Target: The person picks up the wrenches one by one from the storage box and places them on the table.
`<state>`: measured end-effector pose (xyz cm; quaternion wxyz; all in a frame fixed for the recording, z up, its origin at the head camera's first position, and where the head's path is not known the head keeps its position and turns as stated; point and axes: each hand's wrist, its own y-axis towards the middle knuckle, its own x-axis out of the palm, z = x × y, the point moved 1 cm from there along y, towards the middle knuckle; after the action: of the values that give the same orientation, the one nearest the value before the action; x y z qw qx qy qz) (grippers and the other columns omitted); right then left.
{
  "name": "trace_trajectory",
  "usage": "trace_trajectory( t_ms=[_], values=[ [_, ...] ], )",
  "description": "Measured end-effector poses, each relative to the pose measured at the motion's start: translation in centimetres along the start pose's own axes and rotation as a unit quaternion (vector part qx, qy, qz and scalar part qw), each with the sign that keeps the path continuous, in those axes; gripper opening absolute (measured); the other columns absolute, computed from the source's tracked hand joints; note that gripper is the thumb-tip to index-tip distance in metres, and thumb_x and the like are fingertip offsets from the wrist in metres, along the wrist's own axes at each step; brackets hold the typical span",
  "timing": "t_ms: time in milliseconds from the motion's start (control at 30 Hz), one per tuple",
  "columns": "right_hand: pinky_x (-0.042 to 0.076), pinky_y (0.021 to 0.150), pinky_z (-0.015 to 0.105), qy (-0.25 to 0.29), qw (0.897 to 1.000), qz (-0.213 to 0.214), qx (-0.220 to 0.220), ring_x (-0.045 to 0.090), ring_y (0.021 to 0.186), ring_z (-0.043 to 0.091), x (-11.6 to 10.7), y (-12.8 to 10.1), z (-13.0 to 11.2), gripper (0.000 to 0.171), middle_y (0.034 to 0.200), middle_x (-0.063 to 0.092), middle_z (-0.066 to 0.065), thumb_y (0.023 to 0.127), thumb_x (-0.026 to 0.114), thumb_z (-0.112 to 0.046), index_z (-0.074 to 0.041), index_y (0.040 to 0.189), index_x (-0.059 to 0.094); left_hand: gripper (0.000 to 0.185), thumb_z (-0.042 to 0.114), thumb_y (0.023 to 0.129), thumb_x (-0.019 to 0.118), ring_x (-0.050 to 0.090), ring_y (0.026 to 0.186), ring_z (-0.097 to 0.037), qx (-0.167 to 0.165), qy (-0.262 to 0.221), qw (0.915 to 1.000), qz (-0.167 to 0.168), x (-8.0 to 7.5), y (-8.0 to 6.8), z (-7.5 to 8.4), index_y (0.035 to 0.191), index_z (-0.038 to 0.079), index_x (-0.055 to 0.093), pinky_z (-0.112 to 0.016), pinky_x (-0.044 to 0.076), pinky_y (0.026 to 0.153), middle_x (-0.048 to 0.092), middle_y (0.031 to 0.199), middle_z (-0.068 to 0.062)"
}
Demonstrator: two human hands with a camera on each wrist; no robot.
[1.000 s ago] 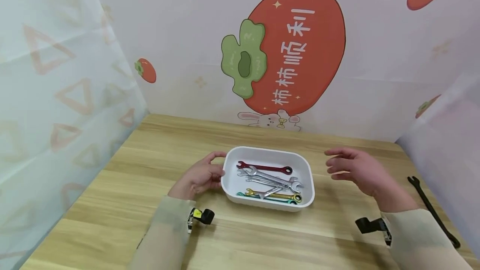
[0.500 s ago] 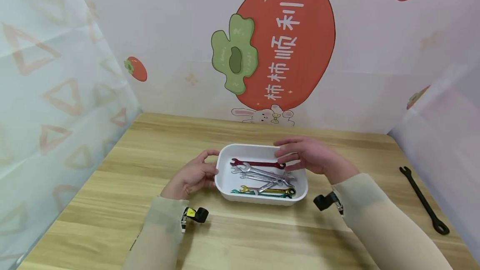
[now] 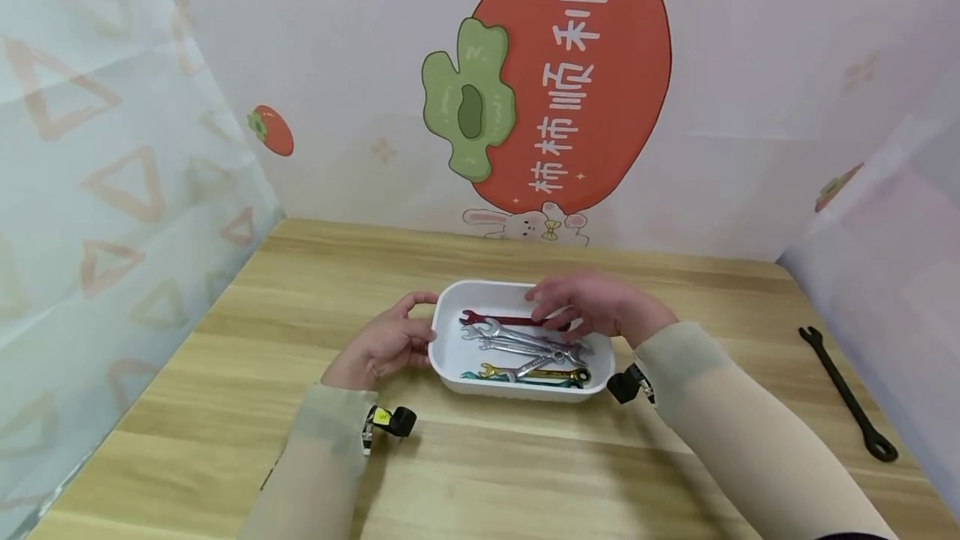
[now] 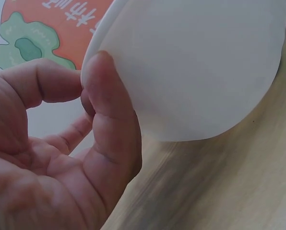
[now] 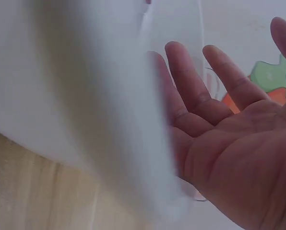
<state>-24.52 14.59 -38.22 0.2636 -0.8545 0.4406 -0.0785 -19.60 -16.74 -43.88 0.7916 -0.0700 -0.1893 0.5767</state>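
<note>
Over the tray (image 3: pixel 450 357), both hands (image 3: pixel 581 307) stay loosely open.

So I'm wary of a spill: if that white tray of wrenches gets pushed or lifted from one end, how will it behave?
The white tray looks thin and plastic, so it may flex. The loose wrenches probably outweigh it and could slide and shift the load. On the smooth wooden table it would likely slide rather than tip; the left hand steadies its end.

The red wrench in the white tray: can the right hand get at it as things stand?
Probably yes. The right hand hovers open just over the red wrench, which lies uncovered along the far side of the white tray; nothing blocks the way.
</note>
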Motion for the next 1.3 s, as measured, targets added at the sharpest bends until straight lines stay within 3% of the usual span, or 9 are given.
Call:
trace_trajectory(
  t_ms=[200, 533, 900, 1133, 1200, 1300],
  values=[
    [0.052, 0.087, 0.05, -0.033, 0.999, -0.024, 0.023, 0.06, 0.105, 0.038, 0.6, 0.5, 0.5, 0.045, 0.12, 0.062, 0.019, 0.092, 0.062, -0.023, -0.005, 0.133, 0.061, 0.066, -0.008, 0.085, 0.056, 0.058, 0.066, -0.023, 0.001, 0.004, 1.0, -0.009, -0.2, -0.1, -0.2, 0.144, 0.012, 0.034, -0.032, 0.052, 0.059, 0.059, 0.106, -0.027],
    [0.048, 0.094, 0.047, -0.108, 0.993, -0.039, 0.026, 0.063, 0.106, 0.032, 1.5, 0.3, 0.4, 0.046, 0.116, 0.065, 0.016, 0.088, 0.065, -0.023, -0.001, 0.129, 0.06, 0.066, -0.009, 0.085, 0.055, 0.058, 0.064, -0.022, 0.002, -0.007, 0.9998, -0.018, -0.3, 0.0, -0.2, 0.143, 0.013, 0.034, -0.031, 0.052, 0.058, 0.058, 0.108, -0.026],
    [0.044, 0.1, 0.049, -0.146, 0.985, -0.072, -0.059, 0.057, 0.112, 0.032, 2.2, 0.8, 0.4, 0.043, 0.125, 0.063, 0.01, 0.091, 0.066, -0.023, -0.007, 0.131, 0.064, 0.065, -0.009, 0.084, 0.056, 0.059, 0.064, -0.021, 0.007, -0.011, 0.9998, -0.017, -0.3, 0.3, 0.0, 0.142, 0.013, 0.034, -0.031, 0.053, 0.058, 0.062, 0.103, -0.024],
    [0.05, 0.093, 0.042, -0.18, 0.979, -0.07, -0.06, 0.061, 0.105, 0.028, 2.0, 0.8, 1.3, 0.035, 0.117, 0.066, 0.009, 0.093, 0.064, -0.021, -0.008, 0.126, 0.067, 0.066, -0.009, 0.084, 0.056, 0.06, 0.065, -0.02, 0.006, -0.014, 0.9997, -0.02, -0.2, 0.1, 0.1, 0.142, 0.012, 0.034, -0.031, 0.054, 0.058, 0.061, 0.103, -0.024],
    [0.051, 0.091, 0.041, -0.203, 0.975, -0.065, -0.063, 0.061, 0.103, 0.026, 1.9, 0.7, 1.3, 0.034, 0.115, 0.066, 0.007, 0.093, 0.065, -0.02, -0.01, 0.125, 0.068, 0.066, -0.009, 0.084, 0.056, 0.06, 0.065, -0.021, 0.007, -0.013, 0.9997, -0.02, -0.2, 0.1, 0.1, 0.142, 0.012, 0.034, -0.031, 0.054, 0.059, 0.061, 0.105, -0.025],
    [0.05, 0.09, 0.04, -0.272, 0.958, -0.046, -0.081, 0.061, 0.101, 0.021, 2.2, 0.6, 1.3, 0.031, 0.11, 0.068, 0.0, 0.091, 0.07, -0.018, -0.015, 0.122, 0.07, 0.066, -0.009, 0.084, 0.057, 0.06, 0.066, -0.021, 0.007, -0.014, 0.9997, -0.019, -0.2, 0.1, 0.1, 0.142, 0.012, 0.034, -0.032, 0.054, 0.059, 0.06, 0.108, -0.026]
  ],
)
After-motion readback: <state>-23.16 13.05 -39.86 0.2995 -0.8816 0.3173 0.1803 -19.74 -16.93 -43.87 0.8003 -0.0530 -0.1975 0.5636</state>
